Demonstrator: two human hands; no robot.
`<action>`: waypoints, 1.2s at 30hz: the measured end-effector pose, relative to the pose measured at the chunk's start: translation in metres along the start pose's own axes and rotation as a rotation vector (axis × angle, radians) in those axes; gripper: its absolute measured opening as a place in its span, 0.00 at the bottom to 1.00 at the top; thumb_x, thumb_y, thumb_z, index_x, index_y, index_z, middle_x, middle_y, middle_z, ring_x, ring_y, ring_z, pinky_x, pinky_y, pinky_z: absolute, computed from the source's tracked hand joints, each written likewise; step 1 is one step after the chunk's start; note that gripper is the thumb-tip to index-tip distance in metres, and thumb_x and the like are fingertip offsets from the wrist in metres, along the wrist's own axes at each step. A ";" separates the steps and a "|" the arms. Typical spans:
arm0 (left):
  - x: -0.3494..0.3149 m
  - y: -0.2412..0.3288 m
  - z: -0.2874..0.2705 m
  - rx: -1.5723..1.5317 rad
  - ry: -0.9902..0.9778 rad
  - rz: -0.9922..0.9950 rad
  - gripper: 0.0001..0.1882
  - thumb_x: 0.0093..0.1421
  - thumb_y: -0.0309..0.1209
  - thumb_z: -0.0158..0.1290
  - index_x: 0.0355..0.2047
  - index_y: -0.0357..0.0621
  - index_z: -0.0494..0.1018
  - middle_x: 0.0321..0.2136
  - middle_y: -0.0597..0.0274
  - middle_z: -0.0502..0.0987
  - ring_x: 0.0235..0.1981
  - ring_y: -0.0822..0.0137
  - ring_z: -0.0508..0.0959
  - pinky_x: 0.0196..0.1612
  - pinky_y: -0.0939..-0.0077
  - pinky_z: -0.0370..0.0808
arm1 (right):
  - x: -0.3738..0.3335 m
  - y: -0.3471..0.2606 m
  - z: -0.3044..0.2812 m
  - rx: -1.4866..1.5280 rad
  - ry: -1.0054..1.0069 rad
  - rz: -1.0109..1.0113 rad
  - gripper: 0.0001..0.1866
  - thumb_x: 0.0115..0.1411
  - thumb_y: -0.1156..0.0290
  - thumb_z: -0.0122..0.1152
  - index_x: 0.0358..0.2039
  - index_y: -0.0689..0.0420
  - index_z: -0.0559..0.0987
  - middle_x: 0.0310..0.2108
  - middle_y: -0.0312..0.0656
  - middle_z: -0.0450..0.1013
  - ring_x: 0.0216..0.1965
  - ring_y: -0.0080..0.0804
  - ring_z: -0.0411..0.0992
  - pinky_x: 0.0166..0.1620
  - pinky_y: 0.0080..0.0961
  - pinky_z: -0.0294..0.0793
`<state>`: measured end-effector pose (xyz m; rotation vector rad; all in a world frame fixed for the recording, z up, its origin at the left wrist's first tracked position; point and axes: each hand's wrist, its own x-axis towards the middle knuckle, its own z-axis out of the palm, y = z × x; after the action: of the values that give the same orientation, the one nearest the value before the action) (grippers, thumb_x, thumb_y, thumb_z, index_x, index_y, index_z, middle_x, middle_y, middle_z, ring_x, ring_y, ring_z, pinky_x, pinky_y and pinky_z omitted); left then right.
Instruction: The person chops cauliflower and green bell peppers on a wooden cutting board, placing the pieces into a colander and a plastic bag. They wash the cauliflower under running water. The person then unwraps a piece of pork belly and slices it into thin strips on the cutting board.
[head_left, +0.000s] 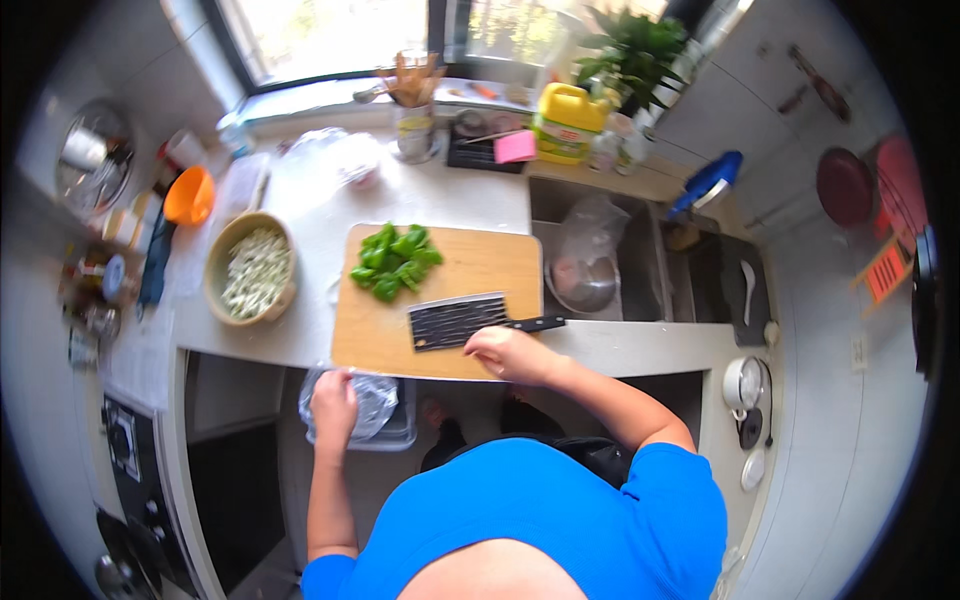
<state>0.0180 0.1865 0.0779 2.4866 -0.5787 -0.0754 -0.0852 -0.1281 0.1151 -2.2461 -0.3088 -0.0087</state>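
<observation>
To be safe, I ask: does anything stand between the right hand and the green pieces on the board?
Yes. Seen from above, the cleaver's blade lies on the cutting board between the right hand and the green pieces; nothing else visible is there.

My tabletop (470, 202) was pale, its front edge just beside my left hand (334, 405). A wooden cutting board (490, 265) lay flat on it, reaching under my right hand (505, 355). Ahead of my left hand and farther left stood a round bowl (213, 270). Well beyond both hands, toward the back, were a can (413, 135) and a black tray (463, 155). Right of my right hand, a sink (645, 280) was set into the surface.
</observation>
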 end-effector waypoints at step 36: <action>0.166 0.366 0.340 -1.183 -0.701 -0.764 0.18 0.60 0.31 0.53 0.48 0.35 0.67 0.38 0.60 0.73 0.34 0.69 0.74 0.36 0.75 0.76 | -0.157 0.221 -0.244 -0.061 0.292 0.334 0.09 0.57 0.67 0.57 0.28 0.60 0.75 0.26 0.49 0.75 0.30 0.47 0.75 0.33 0.38 0.75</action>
<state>-0.0341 -0.3330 0.0094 1.3087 0.2088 -1.2147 -0.1634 -0.4830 0.0867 -2.2921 0.2265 -0.1692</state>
